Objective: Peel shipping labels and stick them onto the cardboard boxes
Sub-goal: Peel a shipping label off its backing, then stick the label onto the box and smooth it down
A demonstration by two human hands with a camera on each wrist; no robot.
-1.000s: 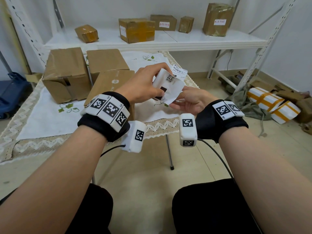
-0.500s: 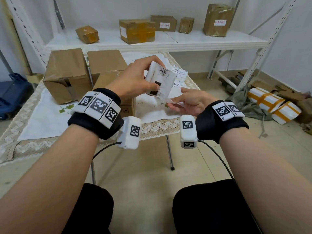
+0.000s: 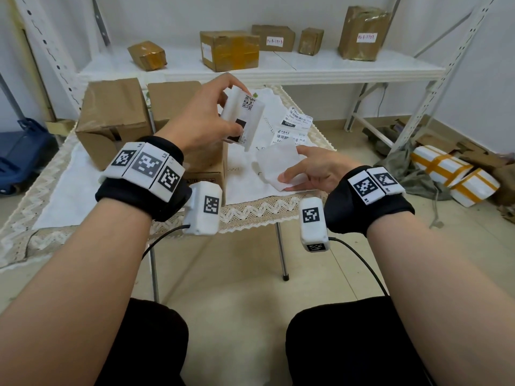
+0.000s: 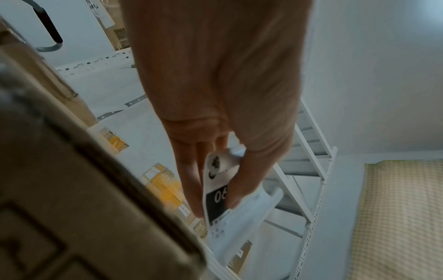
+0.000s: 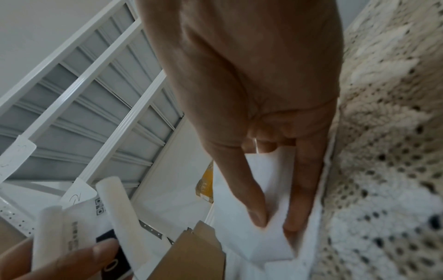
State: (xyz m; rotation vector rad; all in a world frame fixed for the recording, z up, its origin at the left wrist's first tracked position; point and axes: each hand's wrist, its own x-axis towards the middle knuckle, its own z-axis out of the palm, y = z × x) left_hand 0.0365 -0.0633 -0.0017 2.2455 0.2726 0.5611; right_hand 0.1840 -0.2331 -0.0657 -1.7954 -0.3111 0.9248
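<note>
My left hand point(image 3: 223, 112) pinches a peeled white shipping label point(image 3: 246, 118) with a QR code and a black block, held curled above the table. The left wrist view shows thumb and fingers point(image 4: 191, 185) clamped on that label point(image 4: 242, 216). My right hand point(image 3: 292, 171) holds the blank white backing paper point(image 3: 274, 165) lower and to the right, apart from the label. In the right wrist view its thumb and finger pinch the backing paper point(image 5: 237, 233). A plain cardboard box point(image 3: 207, 168) sits just below my left hand.
Two larger cardboard boxes point(image 3: 111, 121) point(image 3: 172, 98) stand on the lace-covered table point(image 3: 83, 196) at left. Spare labels point(image 3: 295, 126) lie at the table's far right. A white shelf point(image 3: 306, 68) behind carries several taped, labelled parcels. Wrapped packages point(image 3: 451, 174) lie on the floor.
The label has come fully off its backing. My left hand lifted it up and left; my right hand dropped down and right with the bare backing paper.
</note>
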